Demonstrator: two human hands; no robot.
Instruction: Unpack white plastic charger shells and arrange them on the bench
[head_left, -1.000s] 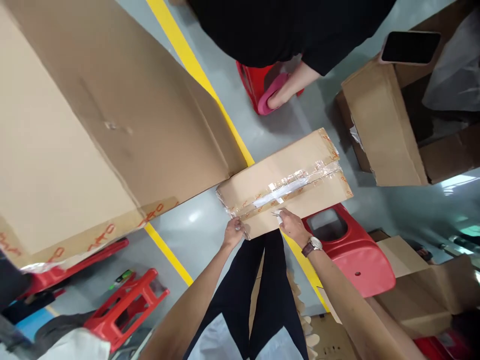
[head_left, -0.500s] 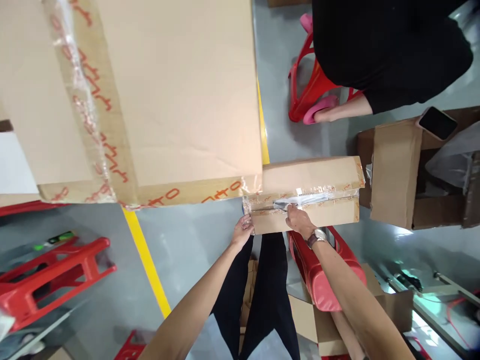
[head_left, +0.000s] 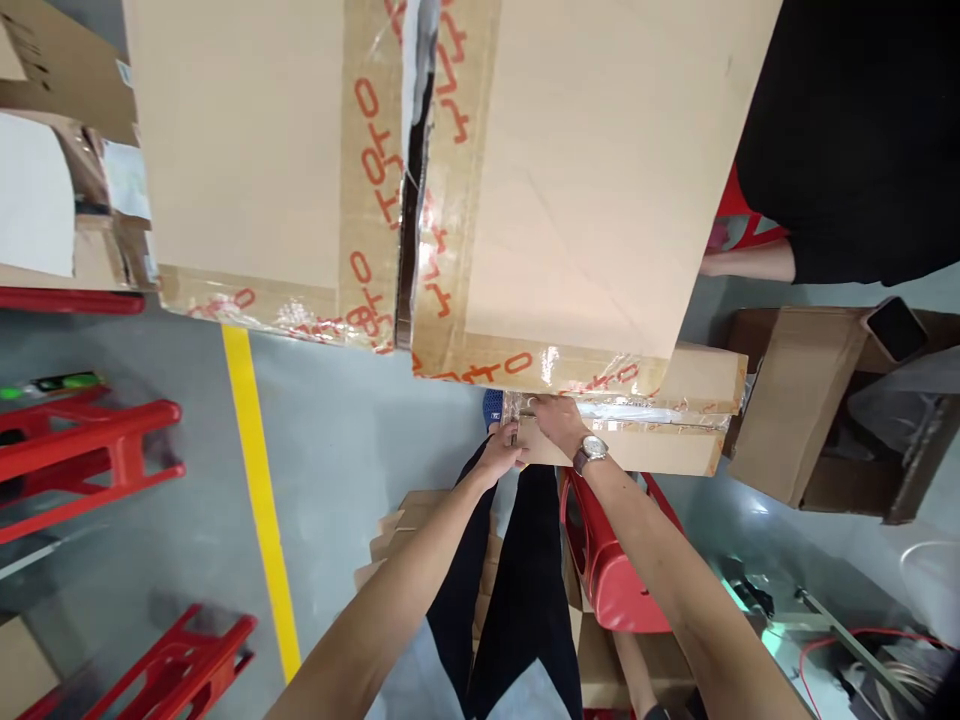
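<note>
A long narrow cardboard box (head_left: 652, 445) sealed with clear tape lies across my lap. My left hand (head_left: 501, 455) grips its left end. My right hand (head_left: 551, 420), with a wristwatch (head_left: 590, 452), rests on the taped top seam near that same end, fingers pinched together. The small blade it held a moment ago is hidden under the fingers. A large taped cardboard box (head_left: 450, 170) overhangs the narrow box and covers its far side.
I sit by a red stool (head_left: 607, 570). A person in black (head_left: 847, 150) sits at the upper right. An open carton (head_left: 795, 400) with a phone (head_left: 890, 328) on it stands to the right. Red stools (head_left: 82, 450) and a yellow floor line (head_left: 255, 500) are on the left.
My view has swung so the large box now fills the top. My right hand slid left along the taped seam toward the end held by my left hand.
</note>
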